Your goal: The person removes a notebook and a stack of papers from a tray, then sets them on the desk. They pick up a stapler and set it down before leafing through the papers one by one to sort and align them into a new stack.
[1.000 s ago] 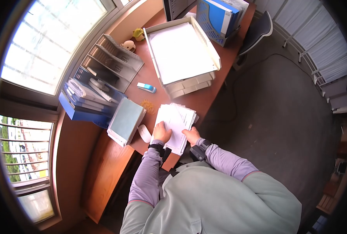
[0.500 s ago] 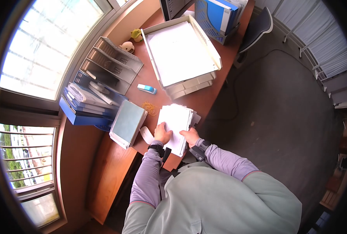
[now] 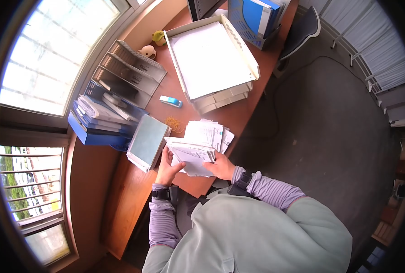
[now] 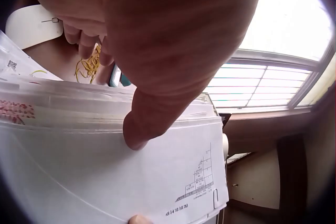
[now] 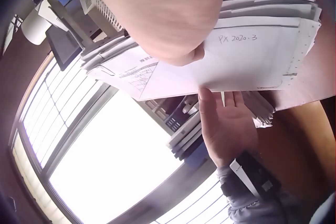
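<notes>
A thick stack of papers (image 3: 191, 159) is tilted up over the near end of the desk, its sheets' edges fanned along the top. My left hand (image 3: 167, 169) grips its left side, the thumb (image 4: 140, 132) pressed on the front sheet and the fingers behind. At the right side my right hand (image 3: 221, 166) holds it, thumb in front. The front sheet carries a small printed table and a paper clip in the left wrist view; handwriting shows on it in the right wrist view. Behind the held stack lies another pile of papers (image 3: 207, 131), flat on the desk.
A green-covered stack (image 3: 149, 140) sits left of my hands, rubber bands (image 3: 173, 124) and a blue stapler (image 3: 170, 101) beyond it. A white mouse (image 4: 34, 24) lies by my left fingers. The large paper tray (image 3: 211, 59) stands farther back; the desk's right edge drops to the floor.
Both hands were resting on the flat pile. They have now lifted part of it and tilted it up toward me, the left hand shifting left. The lower papers stay on the desk.
</notes>
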A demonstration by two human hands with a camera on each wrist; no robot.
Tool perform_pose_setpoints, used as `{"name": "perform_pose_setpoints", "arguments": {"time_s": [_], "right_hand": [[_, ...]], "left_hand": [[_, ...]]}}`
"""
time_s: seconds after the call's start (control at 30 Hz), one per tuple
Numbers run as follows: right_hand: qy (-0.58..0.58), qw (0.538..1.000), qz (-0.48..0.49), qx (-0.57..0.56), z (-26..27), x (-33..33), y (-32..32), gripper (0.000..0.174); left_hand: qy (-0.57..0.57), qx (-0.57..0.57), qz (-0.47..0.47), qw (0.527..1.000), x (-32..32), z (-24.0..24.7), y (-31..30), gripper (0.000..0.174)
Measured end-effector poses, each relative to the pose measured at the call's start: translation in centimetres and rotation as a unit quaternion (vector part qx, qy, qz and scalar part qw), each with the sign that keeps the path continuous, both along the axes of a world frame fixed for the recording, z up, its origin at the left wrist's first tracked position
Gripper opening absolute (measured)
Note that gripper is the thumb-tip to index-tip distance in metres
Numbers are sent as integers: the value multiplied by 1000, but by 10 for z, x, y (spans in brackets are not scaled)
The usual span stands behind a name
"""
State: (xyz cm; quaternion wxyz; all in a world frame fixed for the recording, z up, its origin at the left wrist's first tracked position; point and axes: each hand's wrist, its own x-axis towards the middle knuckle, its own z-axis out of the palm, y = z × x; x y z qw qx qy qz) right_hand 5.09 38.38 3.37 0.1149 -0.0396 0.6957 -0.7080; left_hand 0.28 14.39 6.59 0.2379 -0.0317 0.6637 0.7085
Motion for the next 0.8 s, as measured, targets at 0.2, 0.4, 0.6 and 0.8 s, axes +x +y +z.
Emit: {"name": "perform_pose_setpoints", "arguments": {"time_s": [0.2,0.4,0.6,0.8], "right_hand": [[85,990,112,-17,22,-6,-11,33],[161,984,61,44,-19,-1,-7,37],[193,978,51,53,-28,1,-2,47],[186,978,65,74,-44,7,9,50]], "left_hand": [[7,-51,22,998,37,-14,-18,61],[35,-93,103,990,70,-54,15,36],[58,-88,143,984,82,-89,22,34],[131,-131,102,977,87,-103,22,41]]}}
